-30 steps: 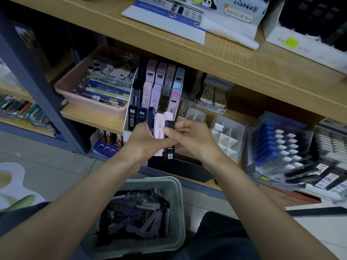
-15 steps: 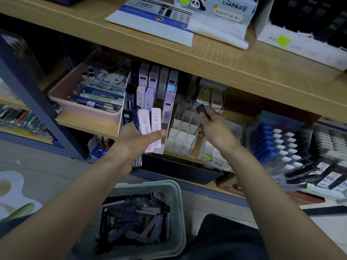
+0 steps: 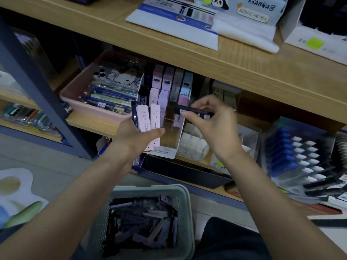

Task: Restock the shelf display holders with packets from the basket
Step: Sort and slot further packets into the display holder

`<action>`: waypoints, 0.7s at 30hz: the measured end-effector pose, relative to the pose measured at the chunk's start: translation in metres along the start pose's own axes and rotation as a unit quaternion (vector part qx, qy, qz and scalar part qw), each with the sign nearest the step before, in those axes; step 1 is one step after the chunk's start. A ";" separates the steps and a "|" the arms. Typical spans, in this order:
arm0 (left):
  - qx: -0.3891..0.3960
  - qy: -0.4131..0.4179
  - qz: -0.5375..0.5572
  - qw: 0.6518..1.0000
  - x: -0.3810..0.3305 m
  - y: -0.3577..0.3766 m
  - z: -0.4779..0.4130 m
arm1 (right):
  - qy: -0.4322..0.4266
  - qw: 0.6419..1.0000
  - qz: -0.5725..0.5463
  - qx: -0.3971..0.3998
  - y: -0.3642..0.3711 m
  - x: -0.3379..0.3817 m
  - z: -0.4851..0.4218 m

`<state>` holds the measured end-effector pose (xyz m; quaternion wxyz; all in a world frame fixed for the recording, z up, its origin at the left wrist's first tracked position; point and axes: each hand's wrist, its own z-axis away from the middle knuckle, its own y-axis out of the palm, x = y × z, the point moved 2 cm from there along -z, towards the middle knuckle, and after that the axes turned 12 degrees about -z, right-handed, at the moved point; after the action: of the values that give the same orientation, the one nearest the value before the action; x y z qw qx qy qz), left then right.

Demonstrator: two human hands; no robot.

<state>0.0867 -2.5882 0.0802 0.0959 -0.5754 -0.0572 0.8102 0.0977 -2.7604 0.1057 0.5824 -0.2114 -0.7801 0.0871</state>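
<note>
R hand [image 3: 212,128] leftward, pink tray [image 3: 93,110] nearby

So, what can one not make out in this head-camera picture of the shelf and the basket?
Head view, all items:
- The slim dark packet pinched by the right hand is motion-blurred, so its label is unreadable.
- The left hand grips pale pink packets; its palm hides how many lie behind.
- The loose packets in the pale green plastic basket are too dim to count.
- The blue-capped items at right are blurred.
</note>
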 end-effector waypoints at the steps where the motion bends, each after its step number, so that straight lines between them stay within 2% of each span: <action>1: -0.005 -0.004 -0.004 1.000 0.000 -0.004 -0.001 | -0.002 1.000 -0.013 0.010 0.003 0.004 -0.001; 5: -0.024 -0.011 -0.010 1.000 0.001 -0.019 -0.004 | 0.009 0.995 0.016 0.099 0.023 0.008 0.000; 13: -0.055 -0.020 0.004 0.998 0.007 -0.044 -0.007 | -0.053 0.985 0.110 0.121 0.050 0.009 -0.004; 18: -0.063 -0.019 -0.006 0.998 0.010 -0.055 -0.008 | -0.010 0.978 0.158 0.134 0.041 0.018 -0.007; 21: -0.060 -0.019 -0.003 0.998 0.011 -0.057 -0.008 | -0.026 0.968 0.195 0.159 0.047 0.014 -0.001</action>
<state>0.0959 -2.5304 0.0794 0.0623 -0.5641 -0.1091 0.8161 0.1065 -2.7124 0.1005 0.5602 -0.2614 -0.7147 0.3273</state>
